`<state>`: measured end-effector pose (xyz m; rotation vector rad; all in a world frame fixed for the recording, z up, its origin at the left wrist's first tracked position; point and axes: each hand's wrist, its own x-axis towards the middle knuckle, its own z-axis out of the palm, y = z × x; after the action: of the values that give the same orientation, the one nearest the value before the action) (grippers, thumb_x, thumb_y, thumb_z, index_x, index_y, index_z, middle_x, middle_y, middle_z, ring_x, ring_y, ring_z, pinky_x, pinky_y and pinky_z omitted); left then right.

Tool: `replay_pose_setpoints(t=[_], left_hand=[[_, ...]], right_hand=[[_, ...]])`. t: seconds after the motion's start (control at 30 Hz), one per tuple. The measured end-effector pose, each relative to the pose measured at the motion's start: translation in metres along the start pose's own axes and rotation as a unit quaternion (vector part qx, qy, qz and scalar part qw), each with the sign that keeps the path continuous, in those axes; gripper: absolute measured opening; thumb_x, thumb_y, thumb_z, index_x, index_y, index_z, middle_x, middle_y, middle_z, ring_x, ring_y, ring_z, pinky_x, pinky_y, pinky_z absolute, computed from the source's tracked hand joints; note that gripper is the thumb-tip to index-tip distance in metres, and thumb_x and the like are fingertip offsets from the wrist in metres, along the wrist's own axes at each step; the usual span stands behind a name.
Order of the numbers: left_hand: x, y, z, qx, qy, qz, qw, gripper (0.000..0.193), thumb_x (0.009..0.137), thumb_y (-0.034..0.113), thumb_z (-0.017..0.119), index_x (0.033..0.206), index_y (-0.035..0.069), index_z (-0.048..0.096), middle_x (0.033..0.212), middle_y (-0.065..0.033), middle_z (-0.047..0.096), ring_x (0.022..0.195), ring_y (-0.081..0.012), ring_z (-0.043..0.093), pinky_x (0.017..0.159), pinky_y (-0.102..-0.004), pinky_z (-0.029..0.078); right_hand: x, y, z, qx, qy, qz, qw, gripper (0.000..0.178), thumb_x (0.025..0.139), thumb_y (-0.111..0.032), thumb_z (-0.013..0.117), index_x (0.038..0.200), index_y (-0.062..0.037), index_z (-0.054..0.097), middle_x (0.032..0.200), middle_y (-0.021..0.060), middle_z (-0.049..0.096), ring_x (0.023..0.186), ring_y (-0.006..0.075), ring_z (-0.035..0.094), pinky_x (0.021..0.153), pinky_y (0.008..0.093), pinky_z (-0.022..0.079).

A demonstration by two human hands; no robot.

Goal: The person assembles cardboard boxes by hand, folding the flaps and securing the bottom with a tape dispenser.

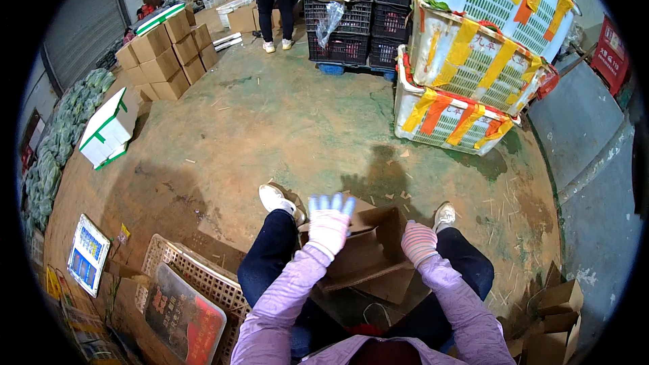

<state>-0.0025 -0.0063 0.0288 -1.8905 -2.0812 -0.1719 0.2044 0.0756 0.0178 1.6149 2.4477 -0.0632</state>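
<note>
An open cardboard box (365, 257) stands between my legs, its inside facing up and bare. My left hand (329, 223), in a striped glove with pale blue fingertips, is over the box's left side. Its fingers are stretched out and spread, with nothing in them. At the right side of the box, my right hand (419, 242), in a matching striped glove, has its fingers curled over the cardboard edge. The fingertips of that hand are partly hidden. Flaps of the box hang outward near my knees.
To the left are a plastic basket (177, 251) and a dark red-marked board (186, 314). Taped white crates (460, 118) stand stacked ahead right, beside black crates (338, 47). Cartons (162, 57) are piled far left. Folded cardboard (558, 311) lies lower right. A person (270, 0) stands ahead.
</note>
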Motion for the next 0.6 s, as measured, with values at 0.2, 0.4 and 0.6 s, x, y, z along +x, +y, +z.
replay_pose_setpoints(t=[0.2,0.4,0.6], left_hand=[[-0.055,-0.037,-0.034,-0.081,-0.024,-0.31,0.947,0.103,0.053,0.04,0.08,0.133,0.004,0.026,0.13,-0.0227,0.034,0.113,-0.0374,0.041,0.093,-0.0469,0.035],[-0.088,-0.04,0.0,-0.228,-0.224,-0.226,0.92,0.037,0.076,0.025,0.056,0.1,-0.002,0.054,0.074,-0.0226,0.063,0.073,-0.0323,0.064,0.064,-0.0418,0.05],[-0.05,-0.002,-0.006,-0.109,-0.342,-0.143,0.923,0.023,0.079,0.012,0.049,0.09,-0.001,0.065,0.082,-0.0177,0.066,0.077,-0.0301,0.066,0.06,-0.0446,0.051]], right_hand=[[0.013,-0.009,-0.006,-0.014,-0.001,-0.014,1.0,0.016,0.078,-0.012,0.048,0.086,-0.0043,0.06,0.08,0.0159,0.065,0.076,0.0294,0.064,0.063,0.039,0.051],[0.02,-0.006,-0.001,0.001,0.001,-0.039,0.999,0.015,0.076,-0.011,0.051,0.081,-0.0046,0.063,0.078,0.0165,0.065,0.076,0.03,0.064,0.064,0.0389,0.052],[0.034,-0.011,0.007,-0.007,-0.055,-0.01,0.998,0.017,0.075,-0.012,0.055,0.085,-0.0015,0.064,0.084,0.0188,0.065,0.082,0.0304,0.064,0.068,0.0386,0.052]])
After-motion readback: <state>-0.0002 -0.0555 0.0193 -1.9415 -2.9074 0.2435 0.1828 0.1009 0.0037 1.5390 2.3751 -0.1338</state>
